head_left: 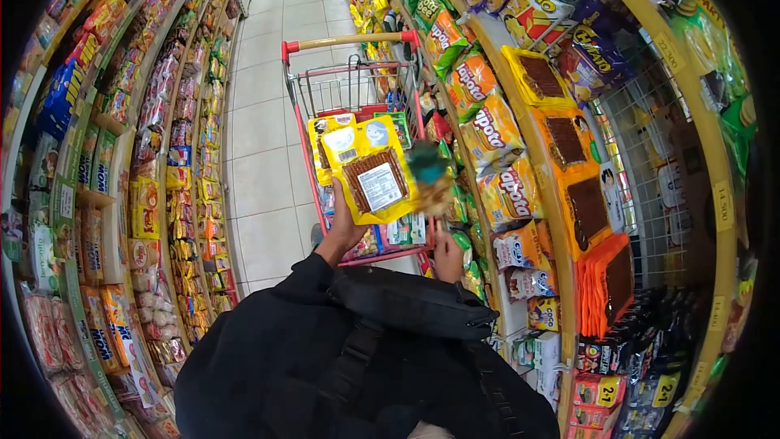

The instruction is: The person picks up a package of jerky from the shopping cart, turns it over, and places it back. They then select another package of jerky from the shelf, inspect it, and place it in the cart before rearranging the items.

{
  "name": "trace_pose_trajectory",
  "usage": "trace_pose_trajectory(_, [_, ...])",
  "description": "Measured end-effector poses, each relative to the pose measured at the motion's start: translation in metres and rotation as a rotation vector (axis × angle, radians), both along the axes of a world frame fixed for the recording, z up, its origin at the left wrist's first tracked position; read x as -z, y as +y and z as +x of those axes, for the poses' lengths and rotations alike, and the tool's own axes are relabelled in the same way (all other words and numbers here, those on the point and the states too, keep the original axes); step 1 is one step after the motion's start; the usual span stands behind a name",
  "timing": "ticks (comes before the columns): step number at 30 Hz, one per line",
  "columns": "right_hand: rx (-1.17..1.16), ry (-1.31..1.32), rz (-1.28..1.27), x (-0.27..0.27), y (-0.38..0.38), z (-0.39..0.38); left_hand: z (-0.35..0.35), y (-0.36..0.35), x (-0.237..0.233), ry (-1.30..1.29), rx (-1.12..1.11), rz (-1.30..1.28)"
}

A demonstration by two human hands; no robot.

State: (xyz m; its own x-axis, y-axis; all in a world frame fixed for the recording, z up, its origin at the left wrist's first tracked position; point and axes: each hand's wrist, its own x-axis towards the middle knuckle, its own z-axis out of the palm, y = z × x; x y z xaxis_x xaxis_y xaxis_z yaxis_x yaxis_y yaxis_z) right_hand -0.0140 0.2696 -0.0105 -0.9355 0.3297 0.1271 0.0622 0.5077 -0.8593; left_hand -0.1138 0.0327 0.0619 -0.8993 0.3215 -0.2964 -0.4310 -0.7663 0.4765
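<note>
One flat, glossy packet [375, 179] fills the left hand [347, 226]; unclear whether the right hand [447, 256] holds anything.

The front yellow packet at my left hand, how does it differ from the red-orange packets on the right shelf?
The front yellow packet is gripped by your left hand; the red-orange packets stand bunched on the shelf. The yellow packet shows a white printed label over its window; the red-orange packets' visible window shows none. Both show brown contents.

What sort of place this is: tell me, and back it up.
Most likely a supermarket snack aisle: a shopping cart stands in the aisle, packaged snacks fill shelves on both sides, and price labels line a shelf edge.
</note>
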Motion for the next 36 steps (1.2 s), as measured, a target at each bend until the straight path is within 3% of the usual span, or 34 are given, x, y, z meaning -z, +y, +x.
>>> trace_pose_trajectory(1, [0.086, -0.135, -0.141, 0.002, 0.006, 0.000, 0.003, -0.001, -0.002, 0.003, 0.002, 0.005])
trace_pose_trajectory(4, [0.039, 0.069, -0.044, -0.026, -0.018, 0.007, 0.006, 0.001, -0.004, 0.033, 0.017, -0.004])
trace_pose_trajectory(6, [-0.173, -0.051, 0.123, -0.026, -0.024, 0.015, 0.007, 0.001, -0.005, 0.005, 0.038, -0.038])
trace_pose_trajectory(8, [-0.333, -0.208, 0.252, -0.033, -0.028, 0.016, 0.002, -0.001, 0.067, -0.025, 0.077, 0.098])
trace_pose_trajectory(12, [0.009, -0.073, -0.002, -0.015, -0.014, 0.004, 0.006, 0.005, 0.001, 0.012, 0.029, 0.039])
trace_pose_trajectory(13, [0.068, -0.201, -0.076, -0.032, -0.012, 0.003, 0.008, 0.003, -0.001, -0.005, 0.033, 0.026])
trace_pose_trajectory(16, [-0.017, 0.006, 0.006, -0.033, -0.026, 0.005, 0.008, 0.004, 0.006, 0.008, 0.056, -0.015])
trace_pose_trajectory(20, [-0.308, -0.165, 0.208, -0.038, -0.039, 0.006, 0.007, 0.009, 0.042, 0.038, 0.100, -0.034])
trace_pose_trajectory(21, [-0.228, -0.200, 0.230, -0.035, -0.036, 0.004, 0.003, 0.011, 0.036, 0.034, 0.064, 0.002])
trace_pose_trajectory(25, [0.128, -0.064, -0.277, -0.011, -0.016, -0.012, 0.007, 0.014, 0.015, 0.055, 0.023, 0.007])
trace_pose_trajectory(27, [0.080, -0.048, -0.206, -0.033, -0.026, -0.009, 0.008, 0.017, 0.012, 0.045, 0.023, -0.032])
trace_pose_trajectory(29, [-0.090, -0.050, -0.015, -0.037, -0.028, -0.003, -0.007, 0.018, 0.074, 0.348, 0.268, 0.665])
trace_pose_trajectory(31, [-0.216, -0.113, 0.150, -0.052, -0.035, -0.004, 0.013, 0.015, 0.056, 0.096, 0.217, -0.332])
trace_pose_trajectory(32, [-0.279, -0.145, 0.232, -0.058, -0.037, -0.005, 0.015, 0.018, 0.043, 0.074, 0.158, -0.277])
trace_pose_trajectory(33, [-0.198, 0.042, 0.154, -0.030, -0.029, -0.009, 0.014, 0.024, 0.027, 0.052, 0.100, -0.223])
trace_pose_trajectory(36, [0.054, -0.062, -0.139, -0.023, -0.003, -0.028, 0.013, 0.024, 0.026, 0.009, 0.058, -0.242])
